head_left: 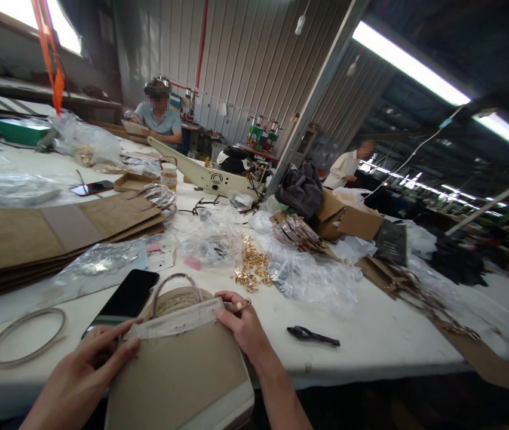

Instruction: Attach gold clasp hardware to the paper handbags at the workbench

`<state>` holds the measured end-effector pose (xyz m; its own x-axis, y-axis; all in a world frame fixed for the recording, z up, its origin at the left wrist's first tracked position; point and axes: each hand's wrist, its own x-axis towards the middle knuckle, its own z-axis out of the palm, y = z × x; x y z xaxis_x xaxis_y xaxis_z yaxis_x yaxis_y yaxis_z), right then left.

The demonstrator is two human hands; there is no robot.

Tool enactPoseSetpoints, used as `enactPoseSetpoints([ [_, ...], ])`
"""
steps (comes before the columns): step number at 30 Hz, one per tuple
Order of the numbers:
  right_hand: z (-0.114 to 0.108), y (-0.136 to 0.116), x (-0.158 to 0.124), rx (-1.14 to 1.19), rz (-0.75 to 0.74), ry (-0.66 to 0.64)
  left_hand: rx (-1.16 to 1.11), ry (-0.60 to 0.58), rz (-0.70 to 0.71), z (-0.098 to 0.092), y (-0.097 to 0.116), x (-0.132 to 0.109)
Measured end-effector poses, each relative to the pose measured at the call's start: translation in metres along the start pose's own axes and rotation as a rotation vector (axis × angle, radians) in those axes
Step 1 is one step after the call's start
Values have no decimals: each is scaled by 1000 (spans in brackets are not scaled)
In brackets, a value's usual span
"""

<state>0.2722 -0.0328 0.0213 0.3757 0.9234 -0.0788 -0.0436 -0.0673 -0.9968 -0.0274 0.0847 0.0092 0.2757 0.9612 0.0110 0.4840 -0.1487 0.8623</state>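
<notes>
A beige handbag (183,376) with a pale strip along its top edge is tilted toward me at the table's front edge. My left hand (88,364) pinches its upper left corner between thumb and fingers. At the upper right corner, my right hand (243,328) is closed on the same edge, thumb on the near side. A small tab with a metal ring (244,303) sticks out beside the right fingers. Behind the top edge arches a plastic-wrapped handle (176,278). The bag's lower part runs out of view.
A black phone (122,301) and a coiled cord (25,337) lie left. Gold metal fittings (252,266) are piled ahead, near clear plastic bags (312,278). A black hand tool (312,335) lies right. Stacked brown panels (17,239) stand left. Two other people are farther back.
</notes>
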Motion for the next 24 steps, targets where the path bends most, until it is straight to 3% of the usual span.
enactPoseSetpoints([
  [3,1,1,-1,-32,-27,12,-103,-78,-30,1,-4,-1],
  [10,-2,3,-2,-60,-53,9,-144,-43,-10,9,-20,0],
  [15,6,1,-10,-121,-88,60,-130,-21,5,7,-11,-3],
  [17,-1,-7,-17,-249,-129,130,-114,-26,-3,4,-6,-4],
  [20,-43,-32,-23,-598,-306,399,-106,-32,-5,3,-3,-3],
  [24,-150,-67,-5,-902,-458,855,-111,-23,15,6,-9,-1],
])
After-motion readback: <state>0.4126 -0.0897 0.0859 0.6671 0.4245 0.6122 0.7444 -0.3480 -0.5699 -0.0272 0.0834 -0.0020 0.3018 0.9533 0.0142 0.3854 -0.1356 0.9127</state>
